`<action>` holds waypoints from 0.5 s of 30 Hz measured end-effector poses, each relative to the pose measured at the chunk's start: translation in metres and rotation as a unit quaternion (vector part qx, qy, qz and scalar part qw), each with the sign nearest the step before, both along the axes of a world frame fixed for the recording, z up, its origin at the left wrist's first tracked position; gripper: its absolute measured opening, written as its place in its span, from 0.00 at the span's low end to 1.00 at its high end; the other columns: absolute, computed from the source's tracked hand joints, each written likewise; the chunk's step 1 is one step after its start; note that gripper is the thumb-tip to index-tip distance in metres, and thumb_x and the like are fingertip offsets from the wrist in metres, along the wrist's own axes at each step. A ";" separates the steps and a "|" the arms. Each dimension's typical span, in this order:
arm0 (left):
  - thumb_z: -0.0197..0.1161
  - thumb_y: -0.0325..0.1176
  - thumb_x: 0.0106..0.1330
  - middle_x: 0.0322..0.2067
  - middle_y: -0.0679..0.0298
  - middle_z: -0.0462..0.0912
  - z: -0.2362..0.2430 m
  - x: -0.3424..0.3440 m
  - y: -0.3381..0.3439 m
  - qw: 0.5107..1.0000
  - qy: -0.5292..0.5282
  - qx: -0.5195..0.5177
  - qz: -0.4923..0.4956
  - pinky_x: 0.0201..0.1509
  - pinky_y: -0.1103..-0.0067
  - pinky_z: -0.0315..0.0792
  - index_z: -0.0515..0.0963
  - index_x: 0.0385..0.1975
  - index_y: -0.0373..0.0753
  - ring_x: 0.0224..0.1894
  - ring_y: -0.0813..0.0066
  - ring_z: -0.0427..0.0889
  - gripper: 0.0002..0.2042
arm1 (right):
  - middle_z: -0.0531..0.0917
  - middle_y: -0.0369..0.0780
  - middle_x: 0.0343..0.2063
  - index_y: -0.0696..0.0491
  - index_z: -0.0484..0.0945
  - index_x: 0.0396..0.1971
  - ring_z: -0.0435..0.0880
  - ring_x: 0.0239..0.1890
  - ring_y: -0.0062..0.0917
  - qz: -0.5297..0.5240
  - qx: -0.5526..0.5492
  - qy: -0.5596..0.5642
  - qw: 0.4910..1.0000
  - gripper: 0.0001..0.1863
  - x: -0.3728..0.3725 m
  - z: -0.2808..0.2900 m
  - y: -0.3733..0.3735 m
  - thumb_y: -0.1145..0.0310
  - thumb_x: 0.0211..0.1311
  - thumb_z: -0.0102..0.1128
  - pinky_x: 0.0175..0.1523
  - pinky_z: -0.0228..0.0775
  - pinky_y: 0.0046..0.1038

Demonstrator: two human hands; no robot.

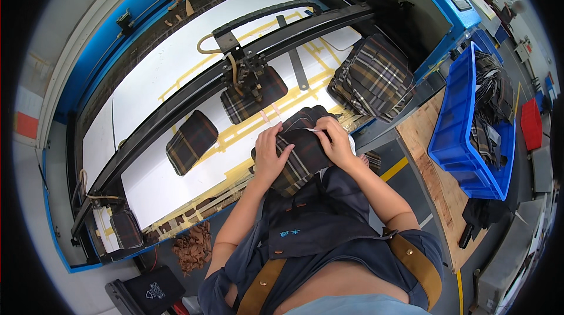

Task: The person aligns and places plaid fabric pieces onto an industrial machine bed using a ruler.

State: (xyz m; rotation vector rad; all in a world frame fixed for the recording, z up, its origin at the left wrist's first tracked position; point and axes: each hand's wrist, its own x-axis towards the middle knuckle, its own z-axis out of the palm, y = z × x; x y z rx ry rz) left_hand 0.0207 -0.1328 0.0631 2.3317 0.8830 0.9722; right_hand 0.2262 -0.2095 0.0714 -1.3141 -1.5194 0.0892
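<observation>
A dark plaid fabric stack [296, 159] lies right in front of me, against my apron and the machine's front edge. My left hand [270, 153] rests on the left side of it, fingers stretched along the cloth and thumb held apart. On the other side, my right hand [336, 139] pinches a plaid fabric piece by a thin pale edge [309, 129] at the top of the stack. Beyond my hands, one plaid piece [192, 142] lies on the white machine bed [170, 189], and another [238, 106] sits under the black machine head [247, 77].
A black gantry beam [158, 121] crosses the bed diagonally. A tall plaid pile [376, 77] stands at the bed's right end. Farther right, a blue crate [449, 139] holding dark fabric sits on a wooden table [429, 168]. Brown scraps [192, 249] lie below the machine's front.
</observation>
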 end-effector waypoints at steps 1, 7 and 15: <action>0.71 0.35 0.58 0.46 0.56 0.79 0.007 -0.003 0.002 0.999 0.007 -0.047 -0.004 0.62 0.65 0.64 0.70 0.61 0.39 0.51 0.56 0.76 0.30 | 0.80 0.45 0.32 0.58 0.75 0.33 0.81 0.35 0.37 0.009 0.018 0.043 0.999 0.07 -0.001 -0.004 -0.001 0.81 0.57 0.63 0.40 0.71 0.30; 0.72 0.37 0.59 0.46 0.54 0.83 0.030 -0.037 0.031 0.963 0.098 -0.244 -0.058 0.60 0.69 0.68 0.73 0.58 0.41 0.50 0.60 0.79 0.27 | 0.83 0.34 0.29 0.58 0.74 0.37 0.80 0.32 0.14 0.009 -0.110 0.305 0.946 0.03 0.002 -0.016 0.007 0.76 0.68 0.59 0.36 0.70 0.20; 0.69 0.30 0.63 0.49 0.62 0.81 -0.006 -0.054 0.061 0.920 0.003 -0.381 -0.087 0.59 0.77 0.69 0.76 0.54 0.36 0.53 0.74 0.77 0.20 | 0.81 0.35 0.21 0.60 0.80 0.38 0.74 0.24 0.11 0.029 -0.243 0.257 0.935 0.09 0.013 -0.030 0.026 0.69 0.68 0.62 0.31 0.68 0.21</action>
